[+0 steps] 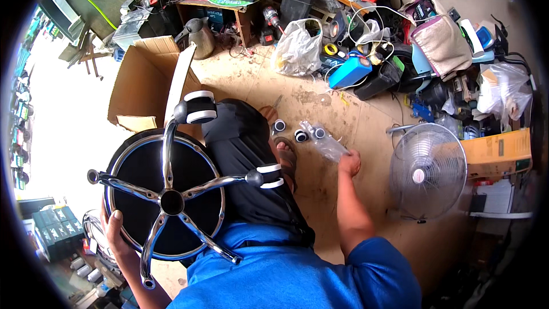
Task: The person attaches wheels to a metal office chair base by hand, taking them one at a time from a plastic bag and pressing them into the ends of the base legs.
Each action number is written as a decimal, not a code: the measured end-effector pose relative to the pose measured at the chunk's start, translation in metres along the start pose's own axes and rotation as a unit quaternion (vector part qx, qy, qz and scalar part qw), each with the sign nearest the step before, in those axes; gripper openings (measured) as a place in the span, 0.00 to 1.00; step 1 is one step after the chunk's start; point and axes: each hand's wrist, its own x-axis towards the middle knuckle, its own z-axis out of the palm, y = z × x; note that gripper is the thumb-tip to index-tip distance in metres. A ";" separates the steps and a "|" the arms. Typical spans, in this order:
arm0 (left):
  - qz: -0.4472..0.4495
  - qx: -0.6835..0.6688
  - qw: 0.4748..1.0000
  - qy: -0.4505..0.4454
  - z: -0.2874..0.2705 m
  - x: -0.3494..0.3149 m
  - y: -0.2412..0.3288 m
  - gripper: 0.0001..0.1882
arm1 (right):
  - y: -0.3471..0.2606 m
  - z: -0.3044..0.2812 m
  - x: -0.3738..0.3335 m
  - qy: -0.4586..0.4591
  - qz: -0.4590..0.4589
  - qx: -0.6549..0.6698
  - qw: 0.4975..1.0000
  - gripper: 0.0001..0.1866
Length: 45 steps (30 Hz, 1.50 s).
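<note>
An upturned round stool (194,234) with a black seat rests against my lap. Its chrome base (167,163) spreads several legs from a central hub. White-and-black caster wheels sit on two of them, one the far caster (198,107) and one the right caster (266,176); the other leg ends are bare. My left hand (116,234) grips the stool's left rim, thumb on top. Reaching out to the floor, my right hand (349,163) closes on the end of a clear plastic bag (327,144). Loose casters (301,135) lie at the bag's far end.
An open cardboard box (134,83) stands at the far left beside a metal kettle (200,39). On the right is a round fan (429,171), before an orange carton (497,153). A white plastic bag (298,48), a blue battery pack (350,71) and piled tools line the back.
</note>
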 end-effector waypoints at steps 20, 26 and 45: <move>-0.029 0.033 0.997 0.065 0.020 -0.006 0.020 0.48 | -0.083 0.186 -0.041 -0.235 -0.349 -0.142 0.896 0.19; -0.029 0.056 0.998 -0.002 0.004 0.011 0.022 0.54 | -0.078 0.191 -0.020 -0.232 -0.369 -0.179 0.882 0.10; -0.020 0.021 1.000 -0.012 -0.003 0.010 0.016 0.57 | -0.038 0.172 -0.027 -0.191 -0.404 -0.230 0.865 0.19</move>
